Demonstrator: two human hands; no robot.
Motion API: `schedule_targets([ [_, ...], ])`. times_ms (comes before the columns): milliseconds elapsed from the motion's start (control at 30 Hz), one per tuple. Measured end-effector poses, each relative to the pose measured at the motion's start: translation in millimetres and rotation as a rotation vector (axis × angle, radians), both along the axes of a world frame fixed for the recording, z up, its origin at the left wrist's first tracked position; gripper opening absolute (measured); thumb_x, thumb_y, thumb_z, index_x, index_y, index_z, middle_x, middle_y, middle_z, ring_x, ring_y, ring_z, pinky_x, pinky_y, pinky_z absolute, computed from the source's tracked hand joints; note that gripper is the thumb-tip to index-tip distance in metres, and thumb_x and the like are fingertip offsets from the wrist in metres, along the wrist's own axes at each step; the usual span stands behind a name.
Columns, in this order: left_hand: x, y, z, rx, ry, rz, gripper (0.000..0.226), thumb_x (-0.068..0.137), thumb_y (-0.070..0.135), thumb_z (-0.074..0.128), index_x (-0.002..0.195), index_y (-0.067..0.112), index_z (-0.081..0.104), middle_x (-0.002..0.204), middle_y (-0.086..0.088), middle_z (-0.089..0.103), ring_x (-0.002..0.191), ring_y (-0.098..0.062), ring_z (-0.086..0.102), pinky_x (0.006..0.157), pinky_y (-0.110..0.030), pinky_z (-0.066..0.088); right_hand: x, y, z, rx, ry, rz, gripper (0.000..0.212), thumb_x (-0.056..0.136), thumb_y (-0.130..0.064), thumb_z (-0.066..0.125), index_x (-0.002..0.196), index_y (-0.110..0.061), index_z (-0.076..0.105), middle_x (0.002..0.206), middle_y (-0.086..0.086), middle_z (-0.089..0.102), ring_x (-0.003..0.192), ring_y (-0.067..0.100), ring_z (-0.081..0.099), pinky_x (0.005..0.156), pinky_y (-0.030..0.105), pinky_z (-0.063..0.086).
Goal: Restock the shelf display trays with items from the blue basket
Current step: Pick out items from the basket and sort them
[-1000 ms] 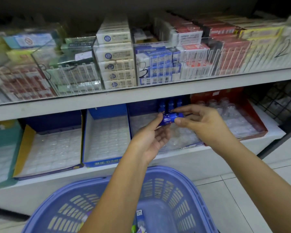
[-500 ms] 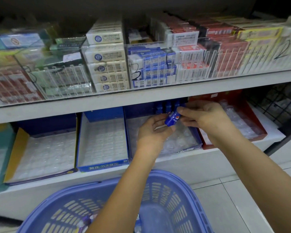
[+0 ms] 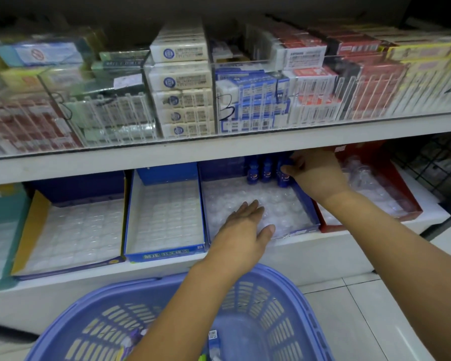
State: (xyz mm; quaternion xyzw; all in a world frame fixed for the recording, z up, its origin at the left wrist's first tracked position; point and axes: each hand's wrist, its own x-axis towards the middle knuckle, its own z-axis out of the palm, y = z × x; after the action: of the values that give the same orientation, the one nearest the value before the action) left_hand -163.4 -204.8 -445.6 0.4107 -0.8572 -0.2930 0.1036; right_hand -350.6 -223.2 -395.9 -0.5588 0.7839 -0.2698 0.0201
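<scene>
My left hand point(image 3: 245, 225) lies flat and palm down, fingers straight, thumb spread, forearm reaching up from below. My right hand point(image 3: 315, 175), arm stretched in from the right, pinches a small blue bottle point(image 3: 283, 179) at the back edge of the tray point(image 3: 219, 168).

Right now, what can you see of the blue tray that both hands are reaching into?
The blue tray looks like cardboard, open-topped, flat on the lower shelf. A clear dimpled plastic insert lines it, mostly unfilled. Three small blue bottles stand upright at its back. The left hand lies flat on the insert; the right hand grips the rightmost bottle.
</scene>
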Motion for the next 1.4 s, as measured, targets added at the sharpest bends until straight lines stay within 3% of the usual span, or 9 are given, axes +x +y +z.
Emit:
schedule_targets([
  [267, 3, -3, -2, 0.049, 0.029, -0.012, 0.057, 0.099, 0.043, 0.037, 0.15, 0.023, 0.023, 0.158, 0.013, 0.011, 0.145, -0.003, 0.003, 0.112, -0.018, 0.003, -1, -9, 5, 0.153, 0.117, 0.031, 0.027, 0.081, -0.025, 0.069, 0.086, 0.002, 0.065, 0.09, 0.018, 0.066, 0.087, 0.032, 0.061, 0.077, 0.038, 0.048],
  [567, 6, 2, 13, 0.001, 0.096, 0.019, 0.047, 0.1, 0.032, 0.041, 0.144, 0.017, 0.038, 0.155, 0.006, 0.028, 0.144, -0.006, 0.019, 0.113, -0.016, 0.012, 10, -4, 22, 0.326, 0.137, 0.008, 0.038, 0.086, -0.031, 0.065, 0.106, 0.0, 0.059, 0.111, 0.018, 0.061, 0.102, 0.032, 0.057, 0.082, 0.033, 0.042],
  [667, 28, 22, 24, -0.261, 0.374, 0.075, 0.025, 0.096, 0.026, 0.048, 0.11, 0.016, 0.066, 0.116, 0.003, 0.064, 0.108, -0.011, 0.058, 0.092, -0.019, 0.042, 38, 24, 31, 0.1, 0.149, 0.048, 0.032, 0.086, -0.031, 0.064, 0.1, -0.002, 0.061, 0.098, 0.018, 0.064, 0.093, 0.034, 0.058, 0.076, 0.033, 0.043],
  [733, 51, 39, 17, -0.304, 0.439, 0.092, 0.025, 0.093, 0.035, 0.044, 0.085, 0.021, 0.062, 0.083, 0.008, 0.063, 0.076, -0.01, 0.059, 0.07, -0.027, 0.048, 64, 53, 29, 0.091, 0.099, 0.165, 0.021, 0.082, -0.032, 0.067, 0.079, -0.013, 0.061, 0.074, 0.006, 0.063, 0.074, 0.025, 0.058, 0.062, 0.027, 0.036],
  [867, 103, 69, -41, -0.094, 0.042, 0.115, 0.03, 0.091, 0.038, 0.046, 0.069, 0.019, 0.049, 0.061, 0.001, 0.053, 0.069, -0.026, 0.059, 0.06, -0.035, 0.042, 116, 99, -9, 0.559, 0.022, 0.43, 0.02, 0.079, -0.035, 0.068, 0.076, -0.016, 0.064, 0.08, 0.005, 0.067, 0.075, 0.018, 0.058, 0.062, 0.025, 0.037],
  [1000, 153, 84, -112, 0.226, -0.416, 0.068, 0.018, 0.09, 0.022, 0.053, 0.089, 0.01, 0.066, 0.094, -0.01, 0.07, 0.095, -0.025, 0.063, 0.078, -0.033, 0.047, 149, 118, -78, 0.942, -0.055, 0.503, 0.029, 0.084, -0.03, 0.066, 0.101, -0.007, 0.068, 0.105, 0.011, 0.068, 0.099, 0.026, 0.062, 0.084, 0.034, 0.049],
  [1133, 189, 102, -145, 0.537, -0.508, 0.066, 0.023, 0.076, 0.02, 0.075, 0.094, 0.007, 0.07, 0.099, -0.012, 0.07, 0.096, -0.025, 0.065, 0.078, -0.033, 0.05, 170, 140, -155, 1.157, -0.166, 0.534, 0.017, 0.088, -0.021, 0.062, 0.081, -0.006, 0.067, 0.085, 0.014, 0.064, 0.078, 0.023, 0.058, 0.073, 0.029, 0.046],
  [1300, 189, 120, -150, 0.556, -0.641, -0.047, 0.044, 0.074, 0.04, 0.076, 0.057, 0.016, 0.045, 0.058, -0.004, 0.045, 0.059, -0.023, 0.049, 0.061, -0.04, 0.043, 191, 158, -217, 1.175, -0.272, 0.493, 0.026, 0.084, -0.009, 0.063, 0.11, -0.008, 0.07, 0.114, 0.01, 0.068, 0.102, 0.024, 0.064, 0.081, 0.025, 0.047],
  [1400, 179, 131, -152, 0.437, -0.699, -0.092, 0.035, 0.077, 0.041, 0.072, 0.076, 0.013, 0.052, 0.076, -0.005, 0.051, 0.08, -0.027, 0.057, 0.065, -0.037, 0.042, 203, 154, -228, 1.046, -0.437, 0.478, 0.028, 0.087, -0.005, 0.056, 0.108, -0.013, 0.071, 0.115, 0.007, 0.067, 0.11, 0.02, 0.061, 0.089, 0.021, 0.046],
])
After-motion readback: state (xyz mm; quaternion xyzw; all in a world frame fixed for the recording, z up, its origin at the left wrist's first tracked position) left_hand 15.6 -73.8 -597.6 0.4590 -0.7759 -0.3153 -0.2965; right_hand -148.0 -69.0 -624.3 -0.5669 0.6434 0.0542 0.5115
